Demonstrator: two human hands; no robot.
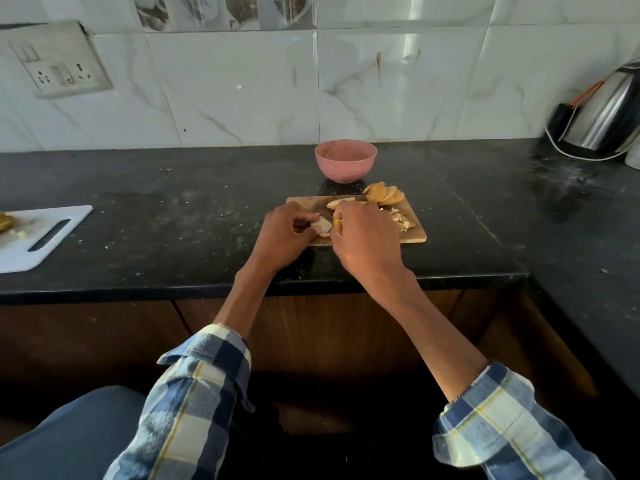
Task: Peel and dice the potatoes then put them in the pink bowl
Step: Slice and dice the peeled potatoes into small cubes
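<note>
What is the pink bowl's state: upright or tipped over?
Upright. The pink bowl stands on its base on the counter, rim level, opening upward.

Black speckled stone countertop (180, 244), wooden cutting board (414, 233) at centre, pink bowl (345, 161) just beyond at twelve o'clock, white cutting board (38, 237) at nine o'clock, steel kettle (609, 116) at two o'clock

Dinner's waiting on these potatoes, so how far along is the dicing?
Partly done: slices and some small cut bits lie on the wooden board. The left hand holds a potato piece while the right hand works on it. The pink bowl looks empty.
</note>
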